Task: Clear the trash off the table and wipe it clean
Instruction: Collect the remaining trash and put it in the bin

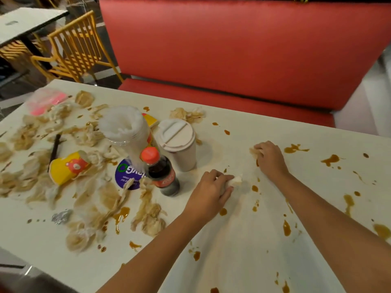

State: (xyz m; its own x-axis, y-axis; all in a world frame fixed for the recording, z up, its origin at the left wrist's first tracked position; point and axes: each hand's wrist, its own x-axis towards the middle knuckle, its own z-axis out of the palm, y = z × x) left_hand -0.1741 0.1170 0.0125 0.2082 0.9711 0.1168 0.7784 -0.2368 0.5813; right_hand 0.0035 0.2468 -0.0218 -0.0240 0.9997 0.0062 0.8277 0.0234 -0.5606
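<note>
The cream table [243, 240] is spattered with brown sauce [330, 160] on its right half. My left hand [208, 192] grips a white tissue wad [237, 180] against the tabletop near the middle. Farther right, my right hand [269, 158] lies over a stained tissue [254, 151], with curled fingers on it. Several soaked brown tissues [148, 216] litter the left half. A cola bottle [161, 173] with a red cap stands just left of my left hand, and a white lidded cup [178, 144] stands behind it.
A clear jar of white tissue [124, 127] stands on a purple sticker [127, 176]. A crushed yellow cup [67, 167], a black straw [54, 150], a foil ball [61, 216] and a pink packet [45, 102] lie left. A red booth seat [232, 60] runs behind; yellow chairs [74, 49] stand far left.
</note>
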